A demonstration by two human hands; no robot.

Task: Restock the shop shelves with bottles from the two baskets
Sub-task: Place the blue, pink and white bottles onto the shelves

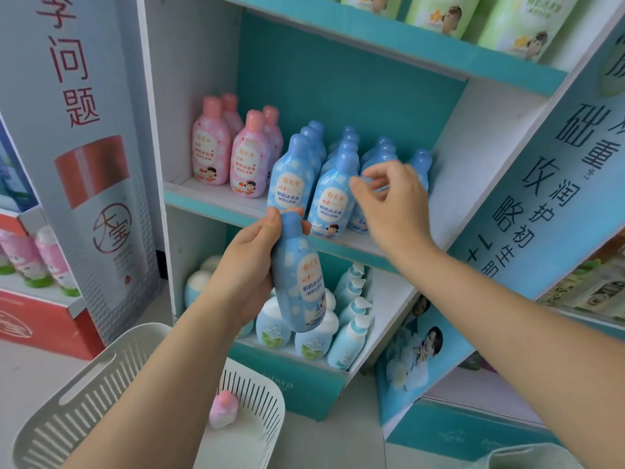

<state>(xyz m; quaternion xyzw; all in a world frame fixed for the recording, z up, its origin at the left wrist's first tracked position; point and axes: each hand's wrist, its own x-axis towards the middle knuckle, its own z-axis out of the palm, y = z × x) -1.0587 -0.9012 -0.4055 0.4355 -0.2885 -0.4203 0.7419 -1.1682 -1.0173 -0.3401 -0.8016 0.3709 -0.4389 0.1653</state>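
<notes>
My left hand point(248, 262) grips a blue bottle point(301, 279) with a cloud label, held tilted just below the middle shelf point(216, 201). On that shelf stand several blue bottles point(329, 201) in rows and several pink bottles point(208, 154) at the left. My right hand point(394, 204) hovers in front of the right-hand blue bottles with fingers spread and nothing in it. A white slatted basket point(101, 401) sits on the floor at bottom left with one pink bottle point(223, 409) lying in it. The rim of a second basket point(527, 456) shows at bottom right.
The lower shelf holds several pump bottles point(351, 319) and round white bottles. Green bottles point(507, 22) stand on the top shelf. A tall advertising panel point(84, 147) stands to the left and a slanted printed side panel point(541, 184) to the right.
</notes>
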